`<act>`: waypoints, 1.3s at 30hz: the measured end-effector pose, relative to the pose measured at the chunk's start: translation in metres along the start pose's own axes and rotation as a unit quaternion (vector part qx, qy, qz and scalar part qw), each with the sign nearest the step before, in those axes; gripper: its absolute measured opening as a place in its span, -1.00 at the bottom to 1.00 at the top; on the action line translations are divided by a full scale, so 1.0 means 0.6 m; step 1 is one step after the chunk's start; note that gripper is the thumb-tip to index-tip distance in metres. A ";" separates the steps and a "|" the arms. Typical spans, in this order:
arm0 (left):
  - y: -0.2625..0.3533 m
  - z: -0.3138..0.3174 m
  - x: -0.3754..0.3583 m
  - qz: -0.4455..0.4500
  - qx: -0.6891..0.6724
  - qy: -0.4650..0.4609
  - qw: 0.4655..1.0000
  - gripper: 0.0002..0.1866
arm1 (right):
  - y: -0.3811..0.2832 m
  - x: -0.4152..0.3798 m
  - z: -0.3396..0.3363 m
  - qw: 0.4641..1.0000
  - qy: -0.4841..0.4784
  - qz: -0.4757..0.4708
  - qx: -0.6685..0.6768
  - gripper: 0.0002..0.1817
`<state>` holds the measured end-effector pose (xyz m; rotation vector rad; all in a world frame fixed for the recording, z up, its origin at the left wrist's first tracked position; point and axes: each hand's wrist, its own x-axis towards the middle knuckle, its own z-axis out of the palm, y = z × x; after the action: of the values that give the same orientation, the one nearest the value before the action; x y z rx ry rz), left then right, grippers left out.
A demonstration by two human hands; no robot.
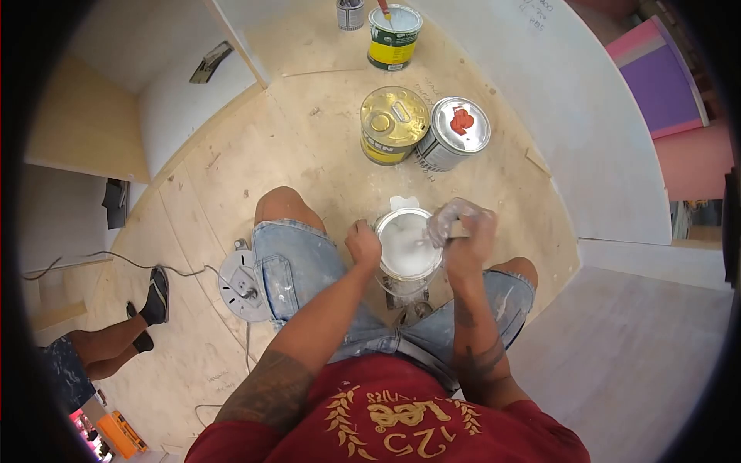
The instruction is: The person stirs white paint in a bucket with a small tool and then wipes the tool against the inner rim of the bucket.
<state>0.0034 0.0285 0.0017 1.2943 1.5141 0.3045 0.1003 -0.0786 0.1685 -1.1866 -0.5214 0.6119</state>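
Note:
Between the knees stands an open can of white paint (409,242), with a white spill on the wood just beyond it. My left hand (363,244) is closed against the can's left rim; whether it grips the rim I cannot make out. Over the right rim is my right hand (466,231), blurred and smeared with white, its fingers curled round something pale and flat that is too smeared to name. Beyond the can are a closed gold tin (394,117) and, touching it, a closed silver can (461,127) with a red mark on its lid.
Farther off stands a green and yellow tub (394,38) with a brush in it, beside a small grey can (350,14). A round grey metal device (244,285) with a cable lies by the left knee. Another person's legs (112,351) show at left. White panels (587,116) rise at right.

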 end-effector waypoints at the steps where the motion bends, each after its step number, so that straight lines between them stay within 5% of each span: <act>1: 0.002 -0.001 -0.002 0.002 0.002 -0.001 1.000 -0.50 | 0.051 -0.008 -0.011 1.000 0.002 -0.001 0.001 -0.66; 3: 0.006 -0.002 -0.005 -0.004 -0.005 0.016 1.000 -0.50 | 0.189 -0.023 -0.029 0.915 0.257 -0.073 -0.303 -0.73; 4: 0.009 -0.006 -0.006 0.001 -0.010 0.018 1.000 -0.50 | 0.181 -0.018 -0.016 0.915 0.256 -0.079 -0.302 -0.73; 6: 0.008 -0.007 -0.006 -0.010 0.001 0.001 1.000 -0.50 | 0.139 -0.006 0.012 0.937 0.282 0.052 -0.198 -0.69; 8: -0.012 0.005 0.012 -0.015 -0.017 -0.006 1.000 -0.51 | 0.077 0.008 0.022 0.934 0.221 -0.001 -0.280 -0.65; 10: -0.035 0.009 0.007 -0.041 -0.022 -0.011 0.999 -0.51 | 0.039 0.001 0.026 0.847 0.244 -0.196 -0.430 -0.62; 11: -0.024 0.002 -0.004 -0.016 -0.006 0.002 1.000 -0.51 | 0.034 -0.004 0.019 0.848 0.247 -0.181 -0.433 -0.62; 12: -0.005 0.006 0.000 0.021 0.001 0.017 1.000 -0.51 | 0.030 0.006 0.008 0.957 0.195 -0.095 -0.192 -0.63; 13: 0.008 0.005 -0.001 0.023 0.001 0.017 1.000 -0.51 | 0.029 0.012 0.005 0.990 0.125 -0.002 0.065 -0.64; 14: 0.013 0.001 -0.006 0.004 -0.020 0.008 1.000 -0.51 | 0.074 0.001 -0.004 0.990 0.125 -0.001 0.066 -0.64; 16: 0.014 -0.010 -0.010 -0.012 -0.045 0.001 0.999 -0.51 | 0.205 -0.029 -0.018 0.933 0.274 -0.058 -0.227 -0.66; 19: 0.014 -0.003 -0.009 -0.029 -0.038 0.003 0.999 -0.51 | 0.214 -0.026 0.001 0.917 0.254 -0.032 -0.306 -0.70; 23: 0.004 -0.004 -0.005 -0.010 -0.006 0.004 1.000 -0.51 | 0.004 -0.016 0.072 0.952 0.261 0.071 -0.139 -0.67; 25: 0.007 -0.002 -0.005 -0.001 0.008 0.002 1.000 -0.51 | -0.028 -0.001 0.052 0.991 0.134 -0.022 0.000 -0.61; 29: 0.009 -0.005 -0.008 -0.014 -0.023 0.015 1.000 -0.49 | 0.158 -0.005 -0.024 0.958 0.285 0.017 0.003 -0.57; 35: 0.012 -0.009 -0.014 -0.022 -0.028 -0.001 0.999 -0.48 | 0.184 -0.011 -0.001 0.952 0.286 0.075 -0.084 -0.56; 37: 0.017 -0.009 -0.015 -0.032 -0.018 0.003 0.999 -0.47 | 0.187 -0.018 0.014 0.889 0.424 0.026 -0.169 -0.58; 39: 0.009 -0.008 -0.011 -0.034 -0.016 0.008 0.999 -0.47 | 0.097 -0.030 0.042 0.914 0.382 0.077 -0.111 -0.67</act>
<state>0.0013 0.0270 0.0115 1.2162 1.5567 0.2947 0.0610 -0.0590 0.1195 -1.5744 0.1787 0.1775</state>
